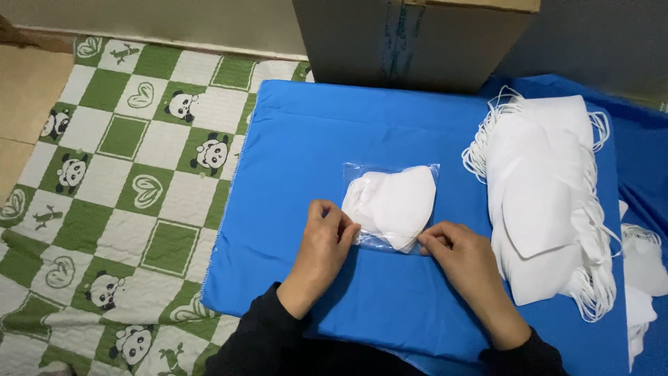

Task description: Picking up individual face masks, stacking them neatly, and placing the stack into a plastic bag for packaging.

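Note:
A clear plastic bag (390, 203) with folded white face masks inside lies flat on a blue cloth (299, 139). My left hand (321, 244) pinches the bag's near left corner with its fingertips. My right hand (463, 257) pinches the near right corner. Both wrists wear dark sleeves. To the right of the bag lies a long stack of loose white masks (546, 195) with white ear loops fanning out along its edges.
A brown cardboard box (410, 38) stands at the far edge of the blue cloth. A green and white checked mat with panda pictures (125, 174) covers the floor at left. More white masks (643, 278) lie at the far right edge.

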